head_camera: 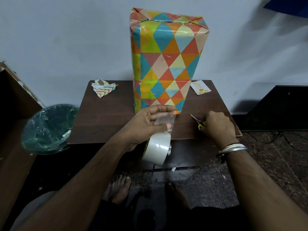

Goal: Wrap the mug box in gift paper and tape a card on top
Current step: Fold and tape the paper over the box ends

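The mug box (166,60) stands upright on the brown table (103,124), covered in gift paper with coloured triangles. My left hand (150,124) pinches a pulled-out strip of clear tape (164,120) in front of the box's lower edge. The tape roll (156,150) hangs from that strip below the hand. My right hand (216,127) is closed on small yellow-handled scissors (198,121), their blades pointing up-left on the table. A white card with gold print (200,87) lies flat to the right of the box.
Crumpled gift-paper scraps (103,88) lie at the table's back left. A green bin with a plastic liner (48,129) stands left of the table. A brown cabinet (15,97) is at far left. The wall is right behind the table.
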Available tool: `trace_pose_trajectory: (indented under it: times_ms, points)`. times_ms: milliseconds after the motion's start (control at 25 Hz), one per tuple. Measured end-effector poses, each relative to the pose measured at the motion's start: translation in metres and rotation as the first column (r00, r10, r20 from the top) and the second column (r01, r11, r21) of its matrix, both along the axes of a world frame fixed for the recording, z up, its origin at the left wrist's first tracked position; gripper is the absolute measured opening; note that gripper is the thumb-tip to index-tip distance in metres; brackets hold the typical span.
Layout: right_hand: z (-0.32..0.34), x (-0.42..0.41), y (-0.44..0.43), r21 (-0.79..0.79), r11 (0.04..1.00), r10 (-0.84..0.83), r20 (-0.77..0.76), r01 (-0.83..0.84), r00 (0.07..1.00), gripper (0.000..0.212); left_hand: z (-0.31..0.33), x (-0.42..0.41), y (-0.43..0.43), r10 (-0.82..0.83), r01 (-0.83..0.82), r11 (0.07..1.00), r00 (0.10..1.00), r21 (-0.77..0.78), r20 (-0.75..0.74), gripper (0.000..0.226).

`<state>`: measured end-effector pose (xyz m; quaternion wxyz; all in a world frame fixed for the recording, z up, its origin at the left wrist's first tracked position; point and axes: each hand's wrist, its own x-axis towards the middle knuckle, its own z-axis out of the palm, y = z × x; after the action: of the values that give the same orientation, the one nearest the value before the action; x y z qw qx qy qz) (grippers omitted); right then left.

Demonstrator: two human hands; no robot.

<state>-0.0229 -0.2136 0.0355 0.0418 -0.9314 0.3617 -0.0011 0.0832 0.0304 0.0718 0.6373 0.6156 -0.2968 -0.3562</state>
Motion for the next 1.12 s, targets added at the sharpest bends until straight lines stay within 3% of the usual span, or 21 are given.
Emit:
trace_pose_trajectory:
  times_ms: [320,360,440,520,600,720,920,1120]
  points:
    - [0.013,-0.009,0.002,0.063,0.998,0.010,0.007,-0.010,1.000,0.030,-0.002,0.006,0.003,-0.012,0.012,1.000,1.000,0.005,0.014,0.050]
    - [0.016,-0.011,0.002,0.132,0.991,0.026,0.044,-0.032,0.999,0.028,-0.001,0.006,0.003,-0.016,0.016,1.000,1.000,0.005,0.015,0.050]
    - [0.025,-0.017,0.005,0.460,0.873,0.088,0.176,-0.160,0.981,0.024,-0.001,0.007,0.004,-0.021,0.021,1.000,1.000,0.008,0.012,0.051]
    - [0.039,-0.025,0.013,0.750,0.586,0.145,0.274,-0.306,0.951,0.033,0.000,0.008,0.004,-0.031,0.031,0.999,0.999,0.009,0.006,0.053]
    - [0.054,-0.030,0.021,0.847,0.395,0.282,0.256,-0.355,0.925,0.033,0.001,0.009,0.005,-0.049,0.049,0.999,0.999,0.016,-0.002,0.056]
    - [0.067,-0.034,0.025,0.901,0.218,0.474,0.239,-0.376,0.847,0.033,0.005,0.010,0.006,-0.087,0.088,0.996,0.995,0.019,-0.047,0.058]
    - [0.071,-0.034,0.027,0.919,0.115,0.548,0.257,-0.376,0.796,0.047,0.003,0.011,0.008,-0.185,0.186,0.982,0.982,0.025,-0.043,0.062]
    - [0.072,-0.029,0.030,0.923,0.097,0.532,0.268,-0.372,0.803,0.040,0.001,0.009,0.007,-0.247,0.249,0.968,0.968,0.030,-0.039,0.061]
